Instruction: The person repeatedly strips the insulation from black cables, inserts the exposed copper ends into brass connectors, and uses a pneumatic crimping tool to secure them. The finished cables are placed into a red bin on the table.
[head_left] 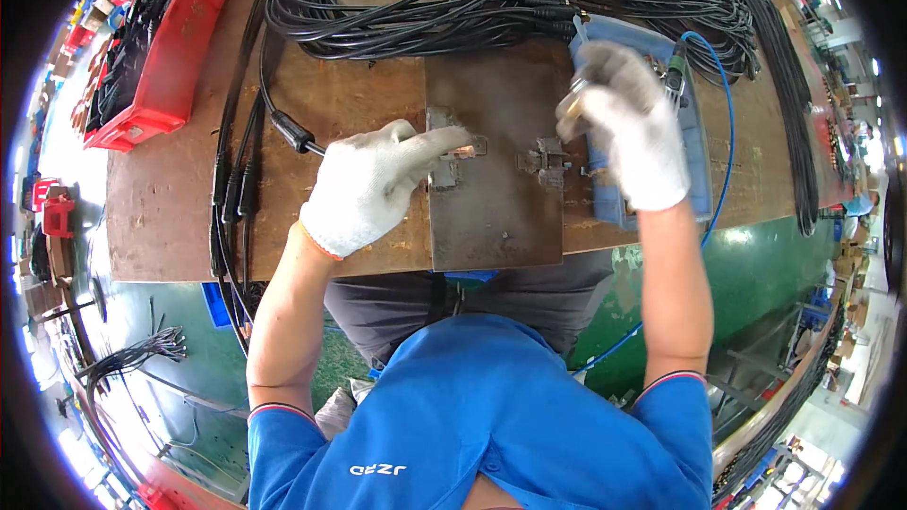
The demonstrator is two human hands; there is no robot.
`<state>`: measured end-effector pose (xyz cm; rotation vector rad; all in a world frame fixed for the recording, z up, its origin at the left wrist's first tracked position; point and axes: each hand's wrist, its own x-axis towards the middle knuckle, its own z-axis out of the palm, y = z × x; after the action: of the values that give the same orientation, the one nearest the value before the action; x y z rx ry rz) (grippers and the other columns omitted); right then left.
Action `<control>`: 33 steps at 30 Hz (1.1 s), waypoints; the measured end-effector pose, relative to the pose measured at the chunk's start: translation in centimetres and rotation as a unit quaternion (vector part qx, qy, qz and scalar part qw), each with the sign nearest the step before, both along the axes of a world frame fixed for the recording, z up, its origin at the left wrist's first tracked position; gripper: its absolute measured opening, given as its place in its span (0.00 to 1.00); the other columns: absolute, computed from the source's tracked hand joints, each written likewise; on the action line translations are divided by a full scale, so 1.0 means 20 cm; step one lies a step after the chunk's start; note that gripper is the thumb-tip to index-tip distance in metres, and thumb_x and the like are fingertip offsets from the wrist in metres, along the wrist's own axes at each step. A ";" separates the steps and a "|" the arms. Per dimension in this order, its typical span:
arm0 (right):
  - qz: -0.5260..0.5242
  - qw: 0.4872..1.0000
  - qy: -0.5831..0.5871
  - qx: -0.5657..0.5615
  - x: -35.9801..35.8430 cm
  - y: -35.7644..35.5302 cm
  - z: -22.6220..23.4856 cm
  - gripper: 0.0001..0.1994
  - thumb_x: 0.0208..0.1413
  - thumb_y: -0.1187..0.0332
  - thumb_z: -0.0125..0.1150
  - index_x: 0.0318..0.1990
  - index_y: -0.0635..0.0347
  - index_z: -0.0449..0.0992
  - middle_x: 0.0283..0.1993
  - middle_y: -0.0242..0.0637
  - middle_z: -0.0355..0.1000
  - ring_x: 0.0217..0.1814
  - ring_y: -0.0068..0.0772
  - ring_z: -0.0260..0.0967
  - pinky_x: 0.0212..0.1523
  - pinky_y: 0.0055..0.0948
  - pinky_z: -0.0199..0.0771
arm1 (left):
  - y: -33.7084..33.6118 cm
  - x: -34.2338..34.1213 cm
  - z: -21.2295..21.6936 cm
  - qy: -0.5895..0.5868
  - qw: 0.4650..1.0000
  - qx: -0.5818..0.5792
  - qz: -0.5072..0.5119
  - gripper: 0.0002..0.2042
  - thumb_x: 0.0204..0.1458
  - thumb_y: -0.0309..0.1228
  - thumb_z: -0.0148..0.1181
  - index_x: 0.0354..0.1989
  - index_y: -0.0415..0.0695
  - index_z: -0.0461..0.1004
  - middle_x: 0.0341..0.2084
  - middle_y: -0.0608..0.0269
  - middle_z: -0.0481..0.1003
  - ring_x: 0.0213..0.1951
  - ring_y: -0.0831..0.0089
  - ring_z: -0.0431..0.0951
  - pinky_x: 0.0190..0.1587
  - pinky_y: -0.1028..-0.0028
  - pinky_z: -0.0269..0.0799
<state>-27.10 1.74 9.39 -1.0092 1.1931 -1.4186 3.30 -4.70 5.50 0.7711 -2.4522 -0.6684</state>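
My left hand (364,179), in a white knit glove, is closed around a black cable (316,147). A copper-coloured end (465,152) shows at its fingertips, over a dark metal plate (496,227). Behind the hand, the cable has a thick black moulded sleeve (291,130). My right hand (638,127), gloved too and blurred by motion, is raised over the near-left side of a blue bin (697,161). Its fingers are bent together around something small and brassy that I cannot make out. Between the hands, a small metal fixture (548,162) sits on the plate.
Black cables (406,24) lie bundled across the table's far side, and more hang along the right. A red bin (184,47) of black parts stands far left. A green-bodied tool (676,71) with a blue hose (729,123) rests at the blue bin.
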 end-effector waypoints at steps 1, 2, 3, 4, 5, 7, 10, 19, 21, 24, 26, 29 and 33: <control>0.018 0.997 -0.073 0.003 0.07 0.03 -0.05 0.18 0.63 0.78 0.66 0.60 0.66 0.74 0.42 0.41 0.80 0.40 0.35 0.83 0.40 0.35 0.86 | 0.00 0.00 0.00 0.003 1.000 0.004 0.002 0.24 0.55 0.18 0.62 0.59 0.55 0.84 0.30 0.56 0.79 0.31 0.56 0.84 0.36 0.61 0.79; 0.022 0.992 -0.125 0.022 0.11 0.05 -0.11 0.16 0.63 0.78 0.66 0.58 0.65 0.75 0.43 0.41 0.81 0.40 0.36 0.83 0.39 0.36 0.87 | 0.01 0.00 0.00 0.005 1.000 0.008 0.007 0.24 0.55 0.18 0.62 0.59 0.55 0.84 0.30 0.55 0.78 0.31 0.56 0.84 0.36 0.61 0.79; 0.027 0.983 -0.178 0.041 0.15 0.06 -0.18 0.14 0.64 0.78 0.67 0.56 0.65 0.76 0.44 0.42 0.81 0.40 0.37 0.83 0.39 0.37 0.88 | 0.01 0.00 0.00 0.007 1.000 0.011 0.012 0.24 0.56 0.18 0.61 0.59 0.55 0.84 0.30 0.55 0.78 0.31 0.56 0.84 0.37 0.61 0.79; 0.030 0.974 -0.218 0.057 0.17 0.07 -0.24 0.10 0.64 0.78 0.67 0.52 0.66 0.79 0.46 0.43 0.82 0.40 0.37 0.84 0.39 0.36 0.89 | 0.01 0.00 0.00 0.015 1.000 0.017 0.015 0.24 0.55 0.18 0.61 0.59 0.55 0.84 0.30 0.55 0.78 0.31 0.56 0.83 0.37 0.61 0.79; 0.029 0.969 -0.236 0.067 0.19 0.07 -0.28 0.08 0.64 0.77 0.66 0.49 0.67 0.81 0.47 0.44 0.82 0.40 0.37 0.83 0.39 0.36 0.87 | 0.02 0.00 0.00 0.024 0.999 0.022 0.018 0.25 0.55 0.17 0.61 0.59 0.54 0.84 0.30 0.55 0.78 0.31 0.56 0.83 0.37 0.61 0.79; 0.022 0.963 -0.254 0.087 0.23 0.06 -0.31 0.09 0.65 0.75 0.65 0.51 0.66 0.82 0.46 0.43 0.82 0.39 0.35 0.83 0.40 0.37 0.84 | 0.02 -0.01 -0.01 0.033 0.999 0.020 0.021 0.25 0.54 0.17 0.61 0.60 0.54 0.84 0.30 0.55 0.78 0.32 0.55 0.83 0.38 0.60 0.79; 0.021 0.959 -0.261 0.112 0.24 0.04 -0.38 0.11 0.67 0.75 0.63 0.53 0.66 0.82 0.47 0.42 0.83 0.40 0.34 0.82 0.41 0.36 0.82 | 0.01 -0.01 -0.01 0.032 0.999 0.004 0.028 0.26 0.53 0.17 0.62 0.60 0.54 0.83 0.30 0.55 0.77 0.32 0.55 0.82 0.38 0.60 0.79; 0.036 0.940 -0.328 0.092 0.32 0.03 -0.36 0.13 0.70 0.70 0.64 0.57 0.68 0.80 0.50 0.42 0.84 0.42 0.35 0.84 0.44 0.34 0.86 | 0.01 -0.02 -0.03 0.046 0.998 -0.002 0.048 0.26 0.54 0.17 0.63 0.60 0.55 0.83 0.30 0.55 0.77 0.32 0.54 0.82 0.37 0.60 0.78; 0.059 0.937 -0.335 0.081 0.31 0.03 -0.39 0.13 0.71 0.72 0.62 0.58 0.69 0.79 0.50 0.44 0.84 0.43 0.36 0.85 0.45 0.37 0.88 | 0.00 -0.02 -0.02 0.047 0.998 0.001 0.052 0.25 0.54 0.17 0.63 0.60 0.54 0.83 0.30 0.55 0.77 0.32 0.54 0.82 0.37 0.60 0.78; 0.073 0.931 -0.349 0.083 0.33 0.04 -0.40 0.14 0.72 0.71 0.61 0.59 0.70 0.78 0.50 0.47 0.83 0.43 0.37 0.85 0.45 0.37 0.90 | 0.00 -0.03 -0.02 0.045 0.997 -0.009 0.054 0.25 0.54 0.17 0.62 0.61 0.54 0.83 0.30 0.55 0.77 0.31 0.53 0.82 0.36 0.61 0.79; 0.077 0.926 -0.358 0.087 0.34 0.03 -0.40 0.15 0.72 0.71 0.61 0.60 0.71 0.77 0.50 0.48 0.83 0.43 0.37 0.85 0.45 0.36 0.91 | 0.00 -0.03 -0.02 0.053 0.997 -0.004 0.051 0.26 0.53 0.16 0.61 0.61 0.53 0.83 0.30 0.54 0.78 0.31 0.54 0.83 0.37 0.61 0.79; 0.081 0.921 -0.370 0.088 0.34 0.03 -0.41 0.15 0.72 0.71 0.61 0.61 0.71 0.76 0.49 0.48 0.83 0.43 0.38 0.86 0.44 0.36 0.91 | 0.00 -0.03 -0.02 0.048 0.998 0.000 0.051 0.27 0.52 0.15 0.60 0.61 0.53 0.83 0.30 0.54 0.78 0.32 0.55 0.83 0.37 0.61 0.79; 0.083 0.918 -0.378 0.091 0.34 0.03 -0.41 0.15 0.73 0.70 0.61 0.61 0.70 0.76 0.49 0.49 0.83 0.43 0.38 0.86 0.45 0.36 0.91 | 0.00 -0.03 -0.02 0.044 0.998 -0.003 0.050 0.28 0.51 0.15 0.59 0.61 0.53 0.83 0.30 0.55 0.78 0.32 0.56 0.84 0.37 0.61 0.79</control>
<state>-20.28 2.34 1.29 -0.3462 0.6259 -1.3423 2.76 -4.76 5.07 0.8367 -2.3195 -0.6429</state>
